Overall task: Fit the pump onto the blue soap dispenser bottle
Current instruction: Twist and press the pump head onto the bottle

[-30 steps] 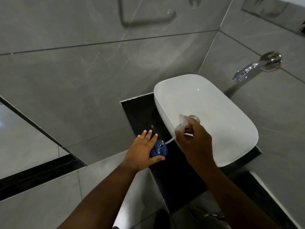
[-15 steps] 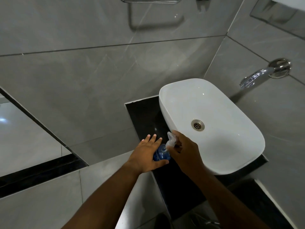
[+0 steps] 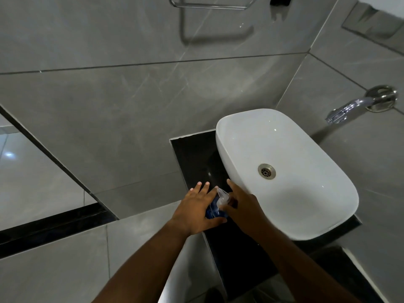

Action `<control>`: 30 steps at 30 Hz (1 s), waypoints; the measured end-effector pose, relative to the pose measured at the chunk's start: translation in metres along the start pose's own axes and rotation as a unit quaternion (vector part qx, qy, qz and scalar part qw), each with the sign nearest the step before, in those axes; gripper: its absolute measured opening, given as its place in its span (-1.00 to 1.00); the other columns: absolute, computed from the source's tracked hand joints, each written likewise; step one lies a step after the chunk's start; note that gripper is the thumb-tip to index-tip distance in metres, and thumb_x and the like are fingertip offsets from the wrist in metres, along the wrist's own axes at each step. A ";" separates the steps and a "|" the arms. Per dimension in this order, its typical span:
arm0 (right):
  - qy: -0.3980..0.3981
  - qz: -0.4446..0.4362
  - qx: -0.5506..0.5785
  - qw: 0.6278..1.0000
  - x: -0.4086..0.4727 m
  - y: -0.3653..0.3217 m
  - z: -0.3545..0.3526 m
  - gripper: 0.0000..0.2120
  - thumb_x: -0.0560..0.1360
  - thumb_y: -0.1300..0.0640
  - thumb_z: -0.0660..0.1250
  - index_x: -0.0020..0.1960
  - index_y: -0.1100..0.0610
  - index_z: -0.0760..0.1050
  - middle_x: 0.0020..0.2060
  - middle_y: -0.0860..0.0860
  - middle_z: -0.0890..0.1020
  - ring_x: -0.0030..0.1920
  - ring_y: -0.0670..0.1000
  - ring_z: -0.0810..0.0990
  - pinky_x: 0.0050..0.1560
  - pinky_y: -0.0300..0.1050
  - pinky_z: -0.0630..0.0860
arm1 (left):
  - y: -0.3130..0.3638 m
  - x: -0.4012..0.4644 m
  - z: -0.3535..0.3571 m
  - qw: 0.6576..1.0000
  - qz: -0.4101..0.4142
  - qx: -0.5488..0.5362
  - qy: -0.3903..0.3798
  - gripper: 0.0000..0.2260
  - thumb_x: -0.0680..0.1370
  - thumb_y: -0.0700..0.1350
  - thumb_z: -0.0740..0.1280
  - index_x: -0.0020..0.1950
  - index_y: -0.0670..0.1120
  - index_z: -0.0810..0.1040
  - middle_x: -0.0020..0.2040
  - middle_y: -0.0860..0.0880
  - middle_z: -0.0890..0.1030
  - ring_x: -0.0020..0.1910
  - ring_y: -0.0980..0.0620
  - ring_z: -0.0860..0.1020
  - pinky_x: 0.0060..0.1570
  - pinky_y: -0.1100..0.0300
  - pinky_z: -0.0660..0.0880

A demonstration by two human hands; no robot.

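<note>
The blue soap dispenser bottle (image 3: 213,212) stands on the black counter (image 3: 196,158) just left of the basin. My left hand (image 3: 196,209) wraps its left side, thumb across the front and fingers stretched out behind it. The clear white pump (image 3: 222,197) sits on top of the bottle, its nozzle pointing up and to the left. My right hand (image 3: 242,205) grips the pump from the right, with the index finger stretched toward the basin. The bottle's neck and the pump's tube are hidden by my hands.
A white oval basin (image 3: 284,147) with a metal drain (image 3: 266,171) fills the counter's right side. A chrome tap (image 3: 358,106) juts from the right wall. A metal towel ring (image 3: 209,3) hangs on the grey tiled wall above.
My right hand brought the pump from over the basin down and left onto the bottle's top; the tube seen earlier is out of sight. My left hand kept hold of the bottle.
</note>
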State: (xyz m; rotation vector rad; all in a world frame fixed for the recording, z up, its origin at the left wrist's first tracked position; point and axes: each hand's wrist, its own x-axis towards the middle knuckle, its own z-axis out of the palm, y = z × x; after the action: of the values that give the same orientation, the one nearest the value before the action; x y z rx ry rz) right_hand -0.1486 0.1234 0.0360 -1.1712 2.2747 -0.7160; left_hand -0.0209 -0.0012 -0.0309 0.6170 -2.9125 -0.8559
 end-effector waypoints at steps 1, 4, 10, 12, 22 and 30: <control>0.000 0.007 0.005 1.000 0.001 0.000 0.000 -0.34 0.48 -0.02 0.38 0.48 -0.01 0.16 0.34 0.07 0.49 0.29 0.07 0.49 0.31 0.01 0.44 | 0.000 0.000 0.000 1.000 0.002 0.005 0.004 -0.13 0.40 0.51 0.17 0.57 0.13 -0.02 0.60 -0.04 0.03 0.55 -0.07 -0.09 0.40 0.04 -0.19; 0.009 -0.007 -0.010 1.000 0.001 0.001 0.000 -0.40 0.41 -0.03 0.43 0.39 0.02 0.32 0.25 0.03 0.55 0.14 -0.05 0.52 0.16 -0.17 0.44 | 0.000 -0.001 0.000 1.000 0.008 0.011 0.007 -0.13 0.42 0.50 0.17 0.57 0.11 -0.03 0.60 -0.06 0.03 0.55 -0.08 -0.09 0.41 0.04 -0.18; 0.013 -0.010 -0.060 0.998 0.001 0.003 0.001 -0.68 0.40 -0.06 0.44 0.06 0.06 0.50 -0.10 -0.06 0.49 -0.15 -0.14 0.45 -0.18 -0.39 0.33 | 0.000 -0.001 0.002 1.000 0.004 0.010 0.004 -0.13 0.41 0.52 0.14 0.57 0.13 -0.07 0.60 -0.03 0.00 0.56 -0.07 -0.11 0.44 0.02 -0.18; 0.025 -0.003 -0.051 0.998 0.001 0.000 -0.002 -0.69 0.35 -0.10 0.47 -0.02 0.04 0.51 -0.19 -0.13 0.45 -0.21 -0.14 0.44 -0.23 -0.38 0.31 | 0.000 -0.001 0.001 1.000 0.003 0.004 0.002 -0.13 0.41 0.52 0.12 0.57 0.13 -0.07 0.60 -0.03 -0.01 0.55 -0.05 -0.13 0.43 0.03 -0.19; 0.027 0.029 0.026 0.999 -0.010 -0.008 -0.005 -0.71 0.40 0.02 0.46 0.05 0.12 0.52 -0.11 -0.05 0.55 -0.07 -0.02 0.57 -0.03 -0.17 0.54 | -0.002 -0.002 0.004 1.000 0.005 0.004 0.008 -0.12 0.41 0.52 0.14 0.58 0.13 -0.05 0.60 -0.05 0.01 0.55 -0.03 -0.13 0.42 0.05 -0.20; 0.006 0.018 0.057 0.998 -0.009 0.001 -0.003 -0.90 0.45 0.13 0.40 -0.17 0.16 0.55 -0.20 0.05 0.62 -0.20 0.01 0.60 -0.18 -0.15 0.55 | -0.002 0.000 0.005 1.000 0.003 0.007 0.008 -0.12 0.41 0.51 0.16 0.58 0.12 -0.04 0.60 -0.05 0.02 0.55 -0.05 -0.11 0.42 0.05 -0.19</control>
State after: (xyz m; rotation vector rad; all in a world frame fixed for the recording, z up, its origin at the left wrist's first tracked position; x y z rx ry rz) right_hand -0.1470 0.1320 0.0390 -1.0723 2.2264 -0.8296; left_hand -0.0209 -0.0007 -0.0360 0.6140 -2.9074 -0.8260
